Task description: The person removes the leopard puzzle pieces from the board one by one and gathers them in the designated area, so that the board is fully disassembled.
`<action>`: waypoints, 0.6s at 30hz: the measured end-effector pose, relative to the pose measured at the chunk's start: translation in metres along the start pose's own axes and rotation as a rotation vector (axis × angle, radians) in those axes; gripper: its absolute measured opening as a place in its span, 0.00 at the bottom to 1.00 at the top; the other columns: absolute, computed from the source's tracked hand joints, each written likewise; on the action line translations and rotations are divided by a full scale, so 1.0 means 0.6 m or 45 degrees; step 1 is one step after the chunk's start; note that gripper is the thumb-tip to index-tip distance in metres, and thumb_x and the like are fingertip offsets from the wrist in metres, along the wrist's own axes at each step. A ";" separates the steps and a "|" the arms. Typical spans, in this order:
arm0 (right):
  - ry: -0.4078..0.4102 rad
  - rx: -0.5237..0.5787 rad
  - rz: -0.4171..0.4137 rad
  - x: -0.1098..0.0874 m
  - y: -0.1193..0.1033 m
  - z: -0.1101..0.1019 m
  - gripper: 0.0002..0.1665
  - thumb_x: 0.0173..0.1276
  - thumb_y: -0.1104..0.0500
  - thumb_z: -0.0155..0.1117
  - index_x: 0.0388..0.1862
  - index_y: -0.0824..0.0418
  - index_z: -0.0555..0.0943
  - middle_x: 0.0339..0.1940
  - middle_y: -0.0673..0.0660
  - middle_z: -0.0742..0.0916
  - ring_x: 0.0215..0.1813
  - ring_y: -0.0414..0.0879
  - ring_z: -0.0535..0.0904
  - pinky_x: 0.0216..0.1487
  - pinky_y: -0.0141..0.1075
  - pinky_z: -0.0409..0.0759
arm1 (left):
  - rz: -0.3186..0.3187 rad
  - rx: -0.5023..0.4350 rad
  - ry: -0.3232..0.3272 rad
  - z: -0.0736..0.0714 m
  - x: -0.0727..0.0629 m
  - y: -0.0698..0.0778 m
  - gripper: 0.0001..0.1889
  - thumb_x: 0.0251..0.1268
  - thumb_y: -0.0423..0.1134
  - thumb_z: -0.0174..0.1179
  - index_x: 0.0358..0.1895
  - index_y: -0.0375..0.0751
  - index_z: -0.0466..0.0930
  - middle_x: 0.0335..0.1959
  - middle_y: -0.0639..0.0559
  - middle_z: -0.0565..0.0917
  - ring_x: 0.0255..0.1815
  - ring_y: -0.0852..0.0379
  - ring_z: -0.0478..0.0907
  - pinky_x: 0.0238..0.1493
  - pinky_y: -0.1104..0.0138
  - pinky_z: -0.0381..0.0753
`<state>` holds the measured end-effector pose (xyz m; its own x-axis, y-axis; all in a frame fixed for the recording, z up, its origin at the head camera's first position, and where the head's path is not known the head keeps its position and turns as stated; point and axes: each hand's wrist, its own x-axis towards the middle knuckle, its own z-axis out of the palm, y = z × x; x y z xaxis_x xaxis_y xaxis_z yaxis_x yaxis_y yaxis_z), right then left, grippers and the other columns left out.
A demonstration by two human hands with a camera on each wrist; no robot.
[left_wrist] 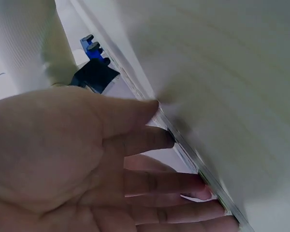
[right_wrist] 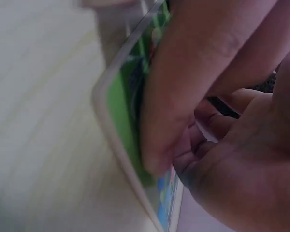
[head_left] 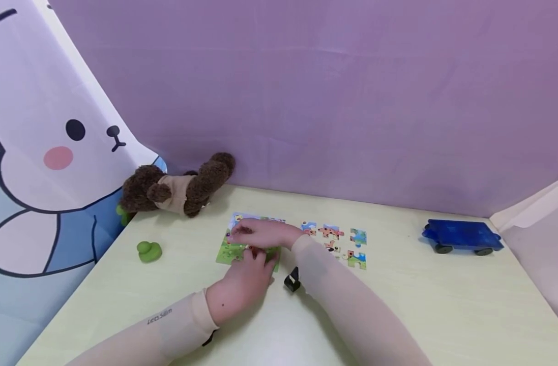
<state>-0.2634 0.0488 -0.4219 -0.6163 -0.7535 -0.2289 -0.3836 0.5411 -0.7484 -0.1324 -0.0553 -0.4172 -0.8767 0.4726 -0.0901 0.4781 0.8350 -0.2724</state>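
A jigsaw puzzle board (head_left: 224, 254) with a green and blue picture lies flat on the table, partly covered by both hands. My left hand (head_left: 244, 282) rests at its near edge; in the left wrist view its fingers (left_wrist: 169, 183) are mostly straight, tips touching the board. Over the upper part of the board reaches my right hand (head_left: 267, 231), fingers angled down at the picture. Palm and bent fingers of the right hand (right_wrist: 237, 179) show close beside the board in the right wrist view. Whether it pinches a piece is hidden.
Several loose jigsaw pieces (head_left: 358, 237) lie right of the board. A green toy duck (head_left: 149, 251) sits at left, and a brown plush toy (head_left: 173, 190) lies along the back wall. A blue toy car (head_left: 462, 235) stands at the far right.
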 end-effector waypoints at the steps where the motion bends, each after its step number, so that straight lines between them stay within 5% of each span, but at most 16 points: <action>1: -0.011 -0.010 0.001 0.002 -0.001 0.000 0.26 0.83 0.34 0.54 0.68 0.45 0.80 0.61 0.44 0.84 0.57 0.39 0.82 0.65 0.39 0.80 | -0.014 -0.027 -0.014 -0.002 0.000 0.001 0.30 0.82 0.56 0.58 0.80 0.51 0.72 0.72 0.38 0.79 0.60 0.38 0.82 0.43 0.54 0.94; 10: -0.001 -0.009 0.045 0.015 -0.002 0.006 0.17 0.86 0.44 0.56 0.60 0.51 0.83 0.54 0.47 0.87 0.46 0.39 0.83 0.54 0.35 0.82 | -0.097 -0.245 -0.107 -0.008 -0.001 0.006 0.41 0.75 0.68 0.58 0.83 0.49 0.67 0.79 0.38 0.73 0.75 0.32 0.72 0.56 0.37 0.88; 18: 0.011 0.008 0.065 0.019 -0.005 0.007 0.14 0.86 0.50 0.56 0.59 0.55 0.83 0.50 0.50 0.87 0.42 0.40 0.83 0.52 0.34 0.82 | -0.116 -0.251 -0.177 -0.006 0.004 0.007 0.41 0.76 0.69 0.57 0.84 0.51 0.65 0.81 0.40 0.70 0.78 0.34 0.69 0.56 0.34 0.87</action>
<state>-0.2662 0.0371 -0.4251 -0.6408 -0.7218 -0.2615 -0.3470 0.5762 -0.7400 -0.1324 -0.0499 -0.4153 -0.9091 0.3606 -0.2084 0.3857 0.9177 -0.0947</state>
